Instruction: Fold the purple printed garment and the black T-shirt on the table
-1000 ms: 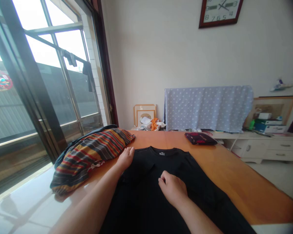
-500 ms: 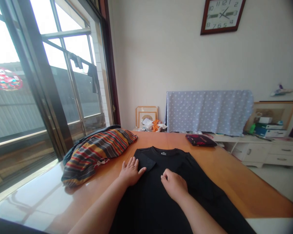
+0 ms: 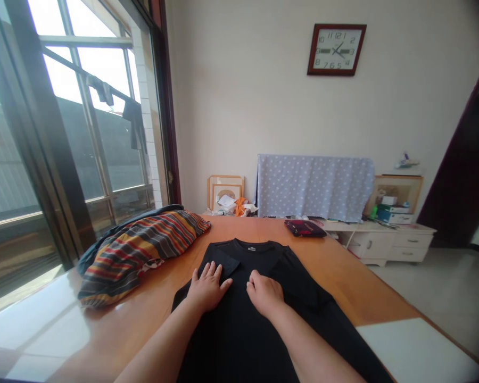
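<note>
A black long-sleeved shirt lies spread on the wooden table, its neckline at the far end. My left hand rests flat with fingers spread on the shirt's left side, beside a sleeve end folded over the chest. My right hand is on the shirt's chest to the right, its fingers curled together; whether they pinch any cloth is hidden.
Striped clothing is heaped at the table's left. A folded dark red garment lies at the far edge. A pale sheet covers the right near corner. Beyond stands a white cabinet.
The view has turned right and tilted up a little. Both hands keep nearly the same places on the shirt.
</note>
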A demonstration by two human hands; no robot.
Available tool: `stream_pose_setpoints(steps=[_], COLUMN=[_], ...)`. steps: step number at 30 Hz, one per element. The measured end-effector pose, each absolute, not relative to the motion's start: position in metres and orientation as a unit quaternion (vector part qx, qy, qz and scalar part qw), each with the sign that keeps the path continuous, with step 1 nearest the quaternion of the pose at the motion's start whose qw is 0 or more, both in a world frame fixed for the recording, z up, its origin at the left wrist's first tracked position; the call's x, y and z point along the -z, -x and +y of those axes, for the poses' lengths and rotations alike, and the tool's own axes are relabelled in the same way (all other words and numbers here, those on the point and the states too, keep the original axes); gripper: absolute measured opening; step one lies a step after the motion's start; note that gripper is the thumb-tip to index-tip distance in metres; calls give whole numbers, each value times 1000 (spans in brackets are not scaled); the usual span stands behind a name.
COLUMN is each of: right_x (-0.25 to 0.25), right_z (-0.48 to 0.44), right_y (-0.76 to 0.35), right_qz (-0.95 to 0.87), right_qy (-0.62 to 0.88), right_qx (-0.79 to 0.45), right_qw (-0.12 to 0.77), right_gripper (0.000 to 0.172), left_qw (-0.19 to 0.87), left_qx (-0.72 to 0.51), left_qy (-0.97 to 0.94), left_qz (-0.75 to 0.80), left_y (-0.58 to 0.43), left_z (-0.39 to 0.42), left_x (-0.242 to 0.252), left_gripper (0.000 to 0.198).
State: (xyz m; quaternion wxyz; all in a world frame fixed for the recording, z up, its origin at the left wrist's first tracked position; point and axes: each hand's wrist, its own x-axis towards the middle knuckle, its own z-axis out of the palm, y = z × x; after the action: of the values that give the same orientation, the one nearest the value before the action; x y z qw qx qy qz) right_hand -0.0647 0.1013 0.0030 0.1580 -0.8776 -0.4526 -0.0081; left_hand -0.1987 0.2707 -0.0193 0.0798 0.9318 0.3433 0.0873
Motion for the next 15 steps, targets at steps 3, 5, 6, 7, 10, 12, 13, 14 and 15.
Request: stream_pose_setpoints(steps=[3, 5, 6, 7, 10, 12, 13, 14, 15], right_x=[-5, -7, -8, -9, -14, -19, -22, -25, -27], right_z=[100, 100, 100, 101, 100, 97, 95, 92, 88], right_y=[68, 71, 72, 72, 73, 71, 70, 69, 68], right_qz=[-462, -467, -468, -469, -468, -472, -475, -478, -481], right_qy=[876, 875, 875, 875, 875, 871, 869, 866, 863], right_qx=[12, 6, 1, -6, -37, -56, -64, -69, -75], right_qw=[139, 126, 121, 118, 119, 123, 126, 129, 133], right_gripper=[19, 19, 20, 20, 21, 23, 23, 23, 23], left_qw=[85, 93, 98, 104, 120, 136, 148, 162, 175], left_qx=[-77, -68, -62, -59, -58, -66, -79, -97, -118], left_qy=[-932, -932, -932, -932, -930, -928, -926, -924, -921], left_qz=[344, 343, 342, 342, 342, 342, 338, 333, 326], left_y=[200, 201, 201, 201, 202, 204, 206, 209, 212], left_z=[271, 272, 273, 274, 276, 278, 279, 281, 282], left_x=[22, 20, 18, 16, 9, 3, 0, -3, -6], left_gripper=[90, 92, 92, 92, 87, 81, 77, 73, 68])
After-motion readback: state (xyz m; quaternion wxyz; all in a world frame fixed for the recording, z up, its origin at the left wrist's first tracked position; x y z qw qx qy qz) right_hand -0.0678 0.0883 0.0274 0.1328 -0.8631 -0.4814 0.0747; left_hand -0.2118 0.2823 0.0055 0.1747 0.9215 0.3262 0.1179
